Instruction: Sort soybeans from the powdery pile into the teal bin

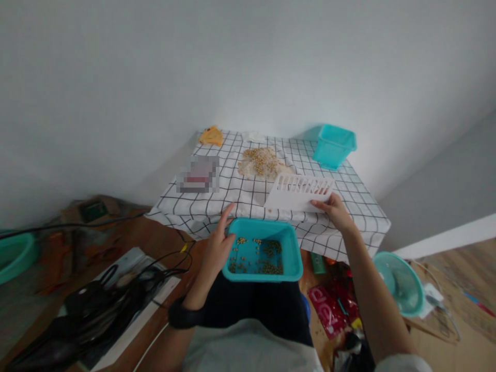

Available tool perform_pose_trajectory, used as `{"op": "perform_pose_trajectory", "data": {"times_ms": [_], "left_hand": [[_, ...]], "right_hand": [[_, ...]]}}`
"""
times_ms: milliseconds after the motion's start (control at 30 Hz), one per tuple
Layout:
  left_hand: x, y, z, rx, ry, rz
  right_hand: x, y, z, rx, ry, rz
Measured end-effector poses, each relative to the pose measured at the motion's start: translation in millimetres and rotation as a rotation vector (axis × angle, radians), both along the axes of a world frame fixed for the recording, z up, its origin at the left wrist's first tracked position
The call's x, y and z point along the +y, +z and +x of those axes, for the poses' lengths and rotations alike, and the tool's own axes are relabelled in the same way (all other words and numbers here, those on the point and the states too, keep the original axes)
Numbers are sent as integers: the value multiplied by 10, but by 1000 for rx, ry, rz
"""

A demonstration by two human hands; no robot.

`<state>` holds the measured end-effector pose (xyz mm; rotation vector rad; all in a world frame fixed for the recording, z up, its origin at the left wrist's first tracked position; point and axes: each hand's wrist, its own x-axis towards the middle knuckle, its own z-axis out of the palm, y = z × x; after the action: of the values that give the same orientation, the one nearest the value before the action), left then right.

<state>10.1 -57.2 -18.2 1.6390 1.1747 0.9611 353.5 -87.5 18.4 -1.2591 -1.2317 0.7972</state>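
Note:
My right hand grips the right end of a white plastic plate with a row of slots, thumb on its near face. The plate is tilted over the front of the table, just in front of a pile of yellowish beans or kernels. My left hand is at the left rim of a turquoise plastic basin, thumb over the rim and index finger stretched out; its other fingers are largely hidden. The basin stands at my lap by the table edge, with scattered kernels on its bottom.
A checked cloth covers the table. On it are a turquoise basket at back right, a yellow cloth at back left and a blurred-out item. Bags and cables lie left; a red package and green basin are right.

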Motion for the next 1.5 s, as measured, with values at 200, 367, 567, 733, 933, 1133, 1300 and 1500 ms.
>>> {"op": "perform_pose_trajectory", "data": {"times_ms": [200,367,567,733,933,1133,1300,1500], "left_hand": [[27,-57,-16,15,-25,79],[43,-53,-22,89,-26,127],[22,18,-1,285,-15,148],[8,57,26,423,35,185],[2,85,15,489,43,208],[16,45,-22,531,34,230],[33,9,-3,573,75,275],[51,-33,44,668,125,287]], "right_hand": [[-3,-45,79,33,100,-42],[46,-60,59,111,53,-19],[83,-68,29,199,-24,30],[116,-77,16,243,-94,88],[137,-127,4,250,-130,131],[320,-66,112,272,-180,250],[642,13,319,195,-263,322],[803,-113,408,188,-383,403]]}}
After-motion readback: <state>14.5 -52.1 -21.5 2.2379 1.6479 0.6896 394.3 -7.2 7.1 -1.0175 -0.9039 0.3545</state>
